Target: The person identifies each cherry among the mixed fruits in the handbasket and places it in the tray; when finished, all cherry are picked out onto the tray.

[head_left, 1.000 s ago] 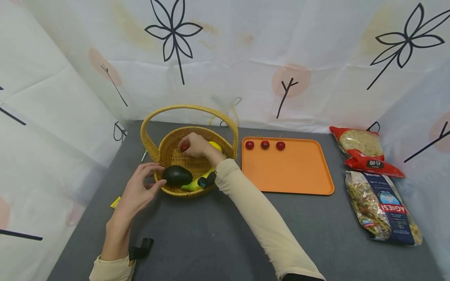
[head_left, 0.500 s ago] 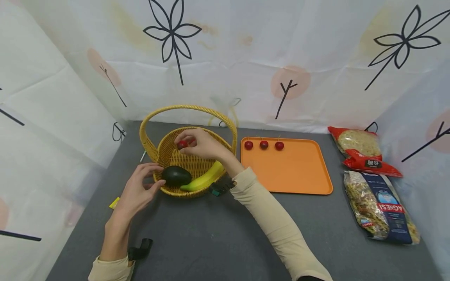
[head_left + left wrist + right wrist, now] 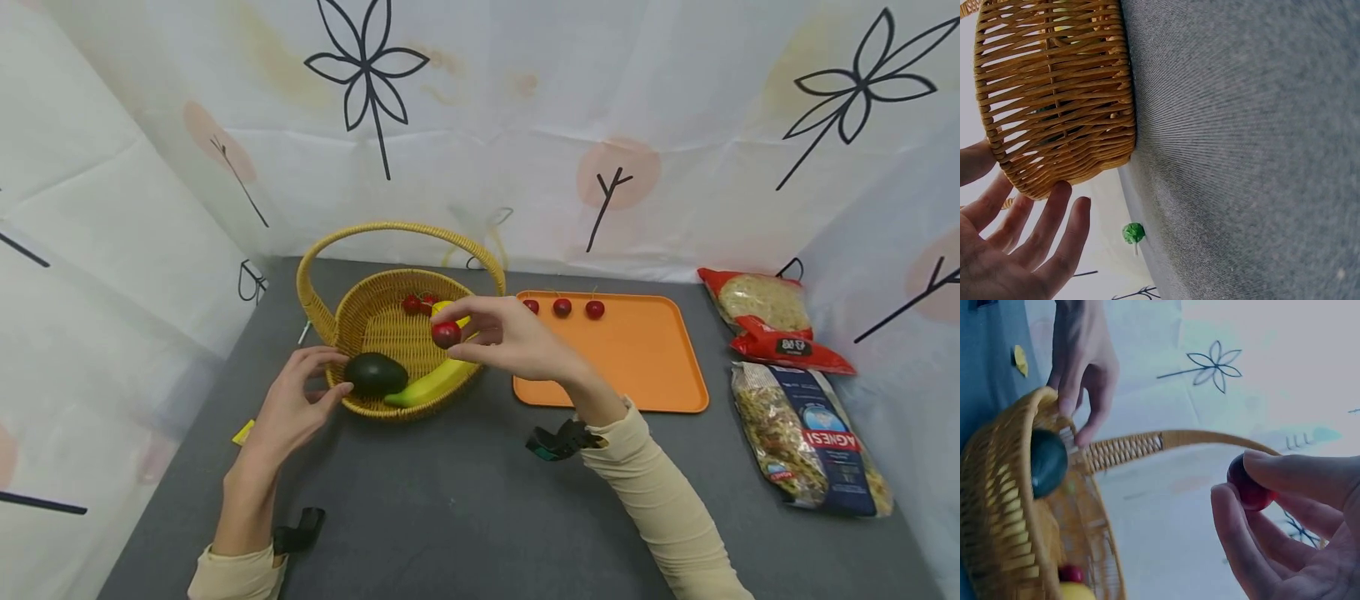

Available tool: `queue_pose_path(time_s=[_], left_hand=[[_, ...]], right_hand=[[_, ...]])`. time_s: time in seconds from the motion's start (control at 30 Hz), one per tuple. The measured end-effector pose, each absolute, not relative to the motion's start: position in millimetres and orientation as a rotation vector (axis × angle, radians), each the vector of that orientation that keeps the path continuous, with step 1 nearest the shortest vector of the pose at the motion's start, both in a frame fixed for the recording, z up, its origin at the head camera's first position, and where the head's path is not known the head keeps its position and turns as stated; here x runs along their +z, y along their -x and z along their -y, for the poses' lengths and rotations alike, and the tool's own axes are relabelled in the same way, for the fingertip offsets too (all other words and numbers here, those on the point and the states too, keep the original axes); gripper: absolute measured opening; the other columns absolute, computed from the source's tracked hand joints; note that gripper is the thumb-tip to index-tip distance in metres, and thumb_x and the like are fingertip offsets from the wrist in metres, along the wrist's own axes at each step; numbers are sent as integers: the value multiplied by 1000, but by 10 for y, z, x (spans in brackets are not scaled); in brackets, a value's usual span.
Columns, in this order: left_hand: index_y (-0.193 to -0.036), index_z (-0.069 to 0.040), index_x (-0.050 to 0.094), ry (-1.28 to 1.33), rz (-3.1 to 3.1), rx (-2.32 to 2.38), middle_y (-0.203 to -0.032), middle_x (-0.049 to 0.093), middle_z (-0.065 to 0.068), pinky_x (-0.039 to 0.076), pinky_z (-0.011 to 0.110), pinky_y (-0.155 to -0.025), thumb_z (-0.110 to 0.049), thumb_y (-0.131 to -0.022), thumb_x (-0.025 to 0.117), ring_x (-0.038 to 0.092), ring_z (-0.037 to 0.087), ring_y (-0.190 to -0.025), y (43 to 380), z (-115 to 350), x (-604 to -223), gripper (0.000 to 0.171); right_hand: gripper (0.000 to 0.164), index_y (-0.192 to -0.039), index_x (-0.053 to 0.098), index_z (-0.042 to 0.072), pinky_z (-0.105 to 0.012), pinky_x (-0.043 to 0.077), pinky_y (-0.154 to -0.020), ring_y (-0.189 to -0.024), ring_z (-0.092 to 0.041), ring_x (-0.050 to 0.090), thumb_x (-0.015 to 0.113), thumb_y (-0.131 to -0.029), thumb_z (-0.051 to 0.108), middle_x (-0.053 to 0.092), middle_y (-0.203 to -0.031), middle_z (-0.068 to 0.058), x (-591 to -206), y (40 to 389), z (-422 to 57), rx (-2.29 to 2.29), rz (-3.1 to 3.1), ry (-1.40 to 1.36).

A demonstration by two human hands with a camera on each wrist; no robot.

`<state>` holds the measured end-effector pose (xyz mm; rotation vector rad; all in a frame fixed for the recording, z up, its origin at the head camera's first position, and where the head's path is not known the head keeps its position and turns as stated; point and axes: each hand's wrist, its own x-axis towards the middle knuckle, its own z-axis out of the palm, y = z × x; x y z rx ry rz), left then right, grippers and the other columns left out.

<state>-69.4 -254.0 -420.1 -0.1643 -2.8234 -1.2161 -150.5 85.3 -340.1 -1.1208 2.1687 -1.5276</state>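
Observation:
Between thumb and fingertips my right hand (image 3: 517,337) pinches a dark red cherry (image 3: 446,335), held above the right side of the wicker basket (image 3: 360,287). The right wrist view shows the same cherry (image 3: 1250,482) up close. My left hand (image 3: 300,400) holds the basket's left rim; in the left wrist view its fingers (image 3: 1054,219) rest along the woven side. Inside the basket lie a dark green avocado (image 3: 375,375), a banana (image 3: 431,387), more cherries (image 3: 411,304) at the back, and a yellow fruit (image 3: 444,310) partly hidden behind the right hand.
Right of the basket, an orange tray (image 3: 630,367) carries three cherries (image 3: 562,307) along its back edge. Red food packets (image 3: 772,317) and a pasta bag (image 3: 813,442) lie at far right. A green-wrapped lollipop (image 3: 1134,233) stands out behind the basket in the left wrist view.
My right hand has lifted the cherry out of the back of the basket and moved right and toward me, uncovering the cherries there. The left hand has stayed at the rim.

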Motion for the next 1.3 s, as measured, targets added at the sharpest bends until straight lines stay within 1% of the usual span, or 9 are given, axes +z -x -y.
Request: queue_pose_path(time_s=[0.17,0.23,0.3,0.43,0.57,0.63,0.77,0.93,1.3], left_hand=[[-140,-1,65,166,2820,-1219,-153,50,25,63,63,-96,-10,-103,75,59,45,-129,702,2533,-4195,40],[-140,-1,65,164,2819,-1214,-153,50,25,63,63,-96,-10,-103,75,59,45,-129,704,2532,-4194,39],[-140,-1,65,161,2820,-1213,-153,50,24,63,63,-96,-9,-103,75,59,45,-129,705,2532,-4191,39],[-140,-1,65,153,2821,-1212,-153,50,24,63,64,-96,-9,-102,75,59,44,-129,704,2536,-4185,39],[-139,-1,65,155,2829,-1206,-153,50,24,63,63,-96,-10,-103,76,57,43,-129,705,2535,-4184,39],[-139,-1,66,157,2832,-1206,-153,50,24,64,62,-96,-11,-102,76,57,43,-129,704,2535,-4187,39],[-139,-1,66,154,2829,-1214,-153,50,24,64,62,-96,-10,-102,76,57,44,-130,698,2539,-4195,39],[-140,-2,65,152,2831,-1213,-154,50,24,64,61,-96,-11,-102,76,58,45,-130,692,2543,-4201,40],[-140,-3,66,150,2827,-1219,-154,50,23,64,62,-97,-11,-102,76,57,45,-131,687,2544,-4203,40]], right_hand=[[38,-136,70,5,-39,65,-103,-114,-29,75,76,-99,2,74,-129,-13,-3488,1409,-1281,-1572,-2283,1076],[38,-136,71,6,-36,65,-104,-116,-30,75,77,-99,1,73,-131,-13,-3552,1407,-1439,-1588,-2327,1024],[38,-136,71,6,-33,66,-102,-115,-31,75,77,-99,2,72,-133,-14,-3642,1434,-1565,-1594,-2357,957],[38,-136,71,7,-39,67,-100,-112,-32,77,78,-99,4,73,-133,-16,-3861,1543,-1722,-1529,-2415,806],[39,-138,71,4,-51,67,-99,-113,-39,76,77,-99,5,74,-135,-18,-4118,1685,-1787,-1428,-2463,687],[39,-138,69,-1,-54,66,-98,-115,-43,76,75,-100,4,74,-135,-22,-4253,1758,-1799,-1395,-2468,666],[36,-135,70,-5,-57,64,-102,-119,-46,74,75,-99,1,74,-132,-25,-4459,1870,-1794,-1336,-2485,667],[34,-131,72,-4,-58,63,-102,-116,-42,75,77,-97,0,77,-126,-23,-4569,1915,-1776,-1278,-2510,670],[39,-133,67,-7,-48,65,-95,-108,-37,74,78,-96,-2,75,-123,-25,-4585,1905,-1759,-1285,-2481,688]])
